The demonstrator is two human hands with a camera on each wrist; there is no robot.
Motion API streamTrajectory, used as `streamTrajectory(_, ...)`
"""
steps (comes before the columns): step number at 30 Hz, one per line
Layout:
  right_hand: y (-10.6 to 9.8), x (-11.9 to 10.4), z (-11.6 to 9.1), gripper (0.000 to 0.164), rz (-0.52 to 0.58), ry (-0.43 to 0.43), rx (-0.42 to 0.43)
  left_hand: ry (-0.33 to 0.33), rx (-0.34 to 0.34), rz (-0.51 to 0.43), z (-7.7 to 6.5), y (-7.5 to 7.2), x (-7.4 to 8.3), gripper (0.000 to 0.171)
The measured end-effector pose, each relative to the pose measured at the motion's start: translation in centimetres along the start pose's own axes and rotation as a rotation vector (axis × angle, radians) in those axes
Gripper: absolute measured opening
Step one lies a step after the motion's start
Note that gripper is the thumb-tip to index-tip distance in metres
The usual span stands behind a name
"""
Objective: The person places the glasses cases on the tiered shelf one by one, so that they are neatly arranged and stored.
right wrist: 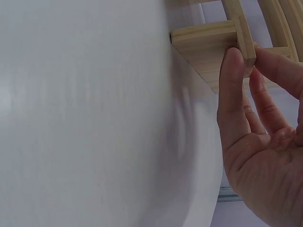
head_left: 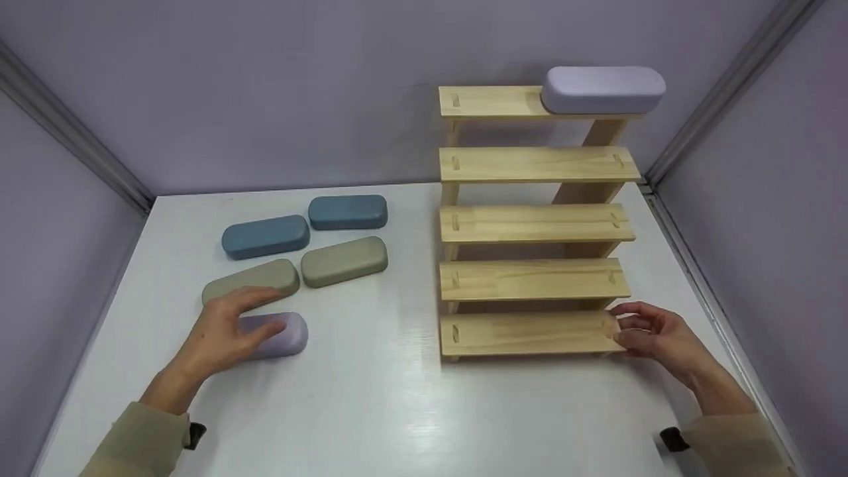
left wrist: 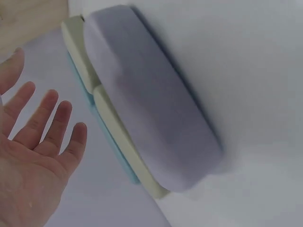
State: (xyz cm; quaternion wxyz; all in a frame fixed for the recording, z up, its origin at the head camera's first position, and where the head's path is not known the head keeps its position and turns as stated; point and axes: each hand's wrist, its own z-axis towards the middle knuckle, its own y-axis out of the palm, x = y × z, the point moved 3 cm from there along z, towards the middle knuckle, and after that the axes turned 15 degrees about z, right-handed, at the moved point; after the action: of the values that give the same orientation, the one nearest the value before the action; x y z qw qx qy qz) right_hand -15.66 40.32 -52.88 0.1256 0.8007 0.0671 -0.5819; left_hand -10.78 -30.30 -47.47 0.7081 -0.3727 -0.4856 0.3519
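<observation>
At the left, a lilac glasses case lies on the white table under my left hand. In the left wrist view the fingers of that hand are spread and apart from the lilac case. My right hand pinches the right end of the lowest shelf of a wooden stepped rack. In the right wrist view, the thumb and index finger of the right hand grip the shelf's edge. A second lilac case rests on the rack's top shelf, at its right end.
Beyond the left hand lie two olive-green cases and two blue cases, in rough rows. The rack stands on the right half of the white table. Pale walls close in the back and both sides.
</observation>
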Motion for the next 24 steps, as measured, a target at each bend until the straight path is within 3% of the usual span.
streamTrajectory(8,-0.1,0.1,0.0,0.037,0.021,0.007,-0.003,-0.068,0.016,0.023,-2.4,0.3,-2.1,0.047)
streamTrajectory(12,-0.1,0.1,0.0,0.037,0.039,0.005,-0.007,-0.092,-0.009,0.039,-3.3,0.8,-2.7,0.047)
streamTrajectory(18,0.0,0.0,-0.1,0.037,0.046,0.003,-0.012,-0.133,-0.051,0.046,-4.1,1.3,-3.3,0.051)
streamTrajectory(24,0.0,0.2,-0.1,0.037,0.027,0.007,0.003,-0.148,-0.038,0.068,-4.6,2.0,-3.3,0.053)
